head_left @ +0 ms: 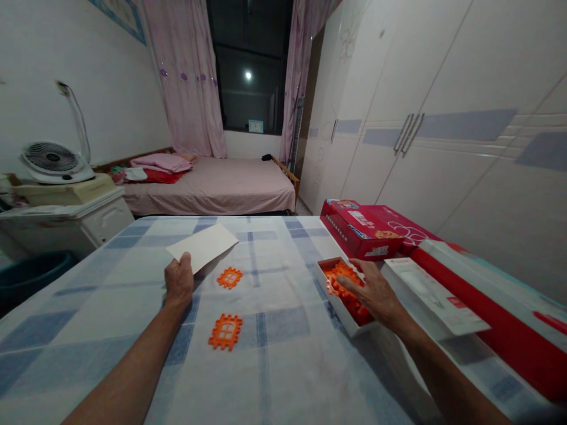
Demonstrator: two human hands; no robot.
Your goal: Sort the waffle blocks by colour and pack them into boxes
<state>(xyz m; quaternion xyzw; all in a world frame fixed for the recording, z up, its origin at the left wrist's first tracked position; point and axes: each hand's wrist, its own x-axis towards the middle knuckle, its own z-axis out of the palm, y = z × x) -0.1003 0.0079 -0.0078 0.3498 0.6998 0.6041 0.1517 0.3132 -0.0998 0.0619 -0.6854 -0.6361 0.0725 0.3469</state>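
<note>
My left hand (179, 277) grips the near left corner of a blank white card (204, 247), holding it tilted just above the cloth. My right hand (374, 290) reaches into a small white open box (334, 306) of orange plastic pieces. Its thumb and fingers close around an orange interlocking building piece (339, 276) at the top of the pile; the fingertips are partly hidden. Between my hands, two square orange pieces with toothed edges and window-like openings lie flat: a farther piece (229, 278) and a nearer piece (225, 332).
A blue-and-white checked tablecloth (283, 372) covers the table. At the right lie a red box (363, 227), a white printed card or lid (436, 295) and a long red-and-white package (500, 321). Beyond the table are a bed (230, 183) and a wardrobe (425, 88).
</note>
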